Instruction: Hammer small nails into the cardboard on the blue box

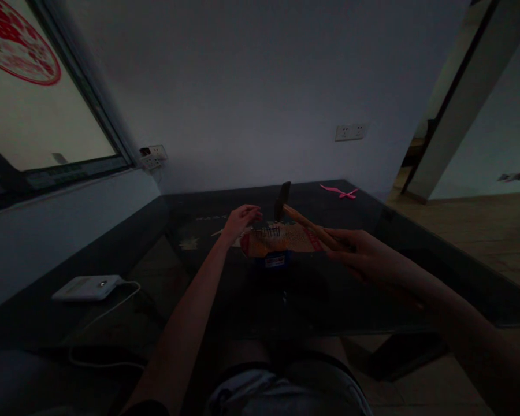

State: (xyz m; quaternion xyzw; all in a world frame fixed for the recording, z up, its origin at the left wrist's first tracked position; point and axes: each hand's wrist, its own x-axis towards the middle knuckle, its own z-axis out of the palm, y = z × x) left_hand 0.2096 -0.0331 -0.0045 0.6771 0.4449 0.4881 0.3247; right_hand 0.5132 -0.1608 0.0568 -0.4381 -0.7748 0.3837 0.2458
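My right hand is wrapped round the wooden handle of a hammer. Its dark head stands raised just above the far edge of a yellowish-brown patterned piece with red ends. Several thin nails stand upright in a row on the left part of that piece. My left hand is at the left end of the row, fingers bent and close together; whatever they may pinch is too small and dark to make out. Below the piece sits a blue box with a pale label.
All this rests on a dark, glossy table. A white device with a cable lies at the left, and a pink ribbon-like thing at the far right corner. Pale scraps lie left of my left hand. The wall stands behind.
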